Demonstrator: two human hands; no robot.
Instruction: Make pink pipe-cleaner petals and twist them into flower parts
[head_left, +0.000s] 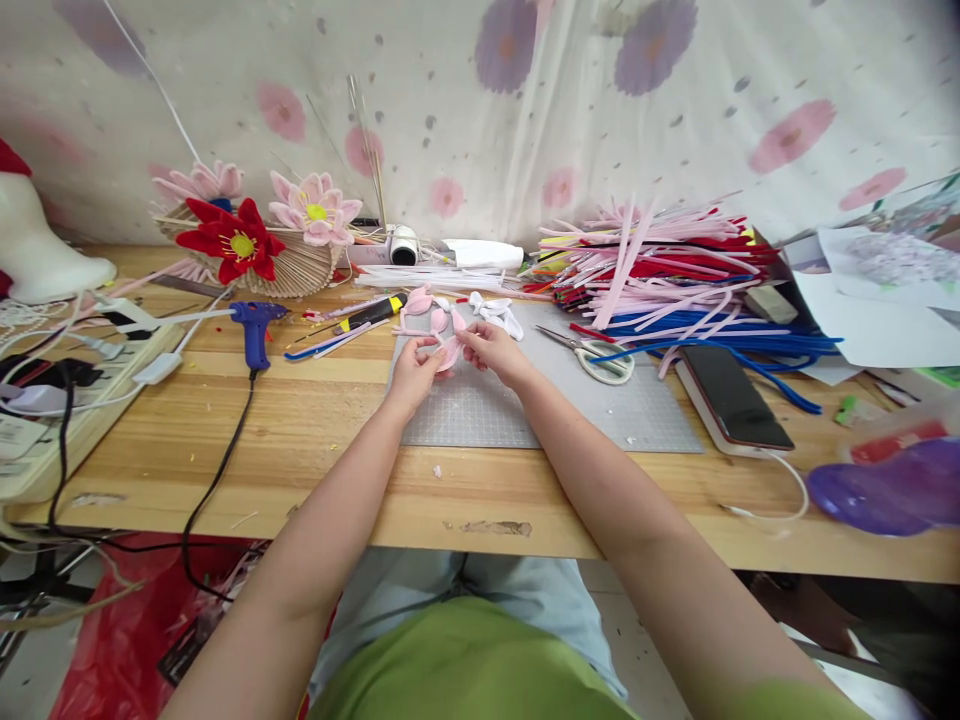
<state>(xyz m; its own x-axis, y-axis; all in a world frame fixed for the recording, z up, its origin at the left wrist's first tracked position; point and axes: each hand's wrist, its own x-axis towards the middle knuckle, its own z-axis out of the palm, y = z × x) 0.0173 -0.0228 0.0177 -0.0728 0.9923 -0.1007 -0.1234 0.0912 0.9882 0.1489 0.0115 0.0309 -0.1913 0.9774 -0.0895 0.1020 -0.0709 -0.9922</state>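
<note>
Both hands (414, 378) pinch a pink petal (451, 353), a white label (16, 437) far left unreadably small.

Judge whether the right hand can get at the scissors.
Probably yes: the scissors lie near the right hand on the mat, mostly uncovered, though that hand is busy with a pink petal.

Left forearm (330, 510) and right forearm (604, 480) stretch forward, bare and converging; the left hand (417, 376) curls inward; the right hand (493, 350), close beside it, holds a pinch

Both hands (415, 378) (491, 352) hold a pink, seemingly petal-shaped piece (450, 354).
</note>
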